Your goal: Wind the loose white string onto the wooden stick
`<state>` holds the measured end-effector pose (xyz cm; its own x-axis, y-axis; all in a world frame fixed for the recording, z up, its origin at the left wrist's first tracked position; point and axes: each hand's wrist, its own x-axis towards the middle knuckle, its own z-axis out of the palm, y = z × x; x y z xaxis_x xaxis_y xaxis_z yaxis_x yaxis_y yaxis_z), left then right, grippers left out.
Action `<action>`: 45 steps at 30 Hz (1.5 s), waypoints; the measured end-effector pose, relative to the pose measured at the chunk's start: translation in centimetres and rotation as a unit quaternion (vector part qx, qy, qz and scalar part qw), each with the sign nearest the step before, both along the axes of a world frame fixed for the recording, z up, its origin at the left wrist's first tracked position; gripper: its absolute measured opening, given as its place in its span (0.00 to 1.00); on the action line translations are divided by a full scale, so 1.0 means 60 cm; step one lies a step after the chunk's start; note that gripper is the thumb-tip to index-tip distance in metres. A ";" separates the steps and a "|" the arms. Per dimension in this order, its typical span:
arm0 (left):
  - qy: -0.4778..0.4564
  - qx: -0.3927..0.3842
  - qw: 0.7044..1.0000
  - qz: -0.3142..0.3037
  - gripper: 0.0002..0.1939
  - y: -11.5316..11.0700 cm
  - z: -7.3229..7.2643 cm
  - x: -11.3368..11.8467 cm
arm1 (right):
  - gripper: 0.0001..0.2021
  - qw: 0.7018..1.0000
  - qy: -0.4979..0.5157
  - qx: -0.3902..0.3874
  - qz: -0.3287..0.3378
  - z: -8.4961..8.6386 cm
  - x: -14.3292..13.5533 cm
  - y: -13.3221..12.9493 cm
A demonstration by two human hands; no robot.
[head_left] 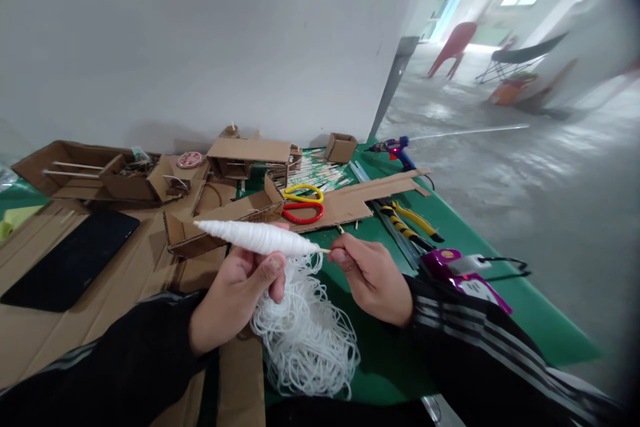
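White-wound spindle (260,237), resting across left hand (245,287), tip in right fingers (337,253)

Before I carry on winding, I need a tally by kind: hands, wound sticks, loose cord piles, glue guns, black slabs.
Hands: 2, left hand and right hand
Wound stick: 1
Cord pile: 1
Glue gun: 1
Black slab: 1
Total: 6

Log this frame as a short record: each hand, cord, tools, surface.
left hand: around white, thread-wound tapered spindle
right hand: pinching thin wooden stick at spindle's right end
cord: loose white heap below the spindle
tools: scissors with yellow and red handles; yellow-and-black pliers; blue glue gun
surface: green tabletop, partly under brown cardboard
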<state>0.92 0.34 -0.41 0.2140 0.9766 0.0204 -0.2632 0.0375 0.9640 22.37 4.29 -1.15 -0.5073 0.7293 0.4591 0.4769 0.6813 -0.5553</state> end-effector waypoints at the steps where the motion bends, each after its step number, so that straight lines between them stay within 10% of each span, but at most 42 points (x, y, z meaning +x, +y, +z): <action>1: -0.003 -0.002 1.000 -0.001 0.26 0.000 -0.001 0.000 | 0.07 1.000 0.001 -0.004 -0.002 0.000 0.000 0.000; 24: 0.010 0.000 1.000 -0.008 0.23 0.002 0.001 -0.003 | 0.02 0.999 0.021 0.020 -0.030 -0.007 -0.001 -0.001; 35: 0.100 -0.005 0.993 -0.064 0.17 -0.003 0.007 0.005 | 0.20 0.990 0.024 -0.131 0.042 0.005 -0.018 -0.021; 45: 0.108 -0.011 0.993 -0.045 0.20 -0.002 0.009 0.007 | 0.02 0.998 0.026 -0.054 -0.012 -0.005 -0.019 -0.015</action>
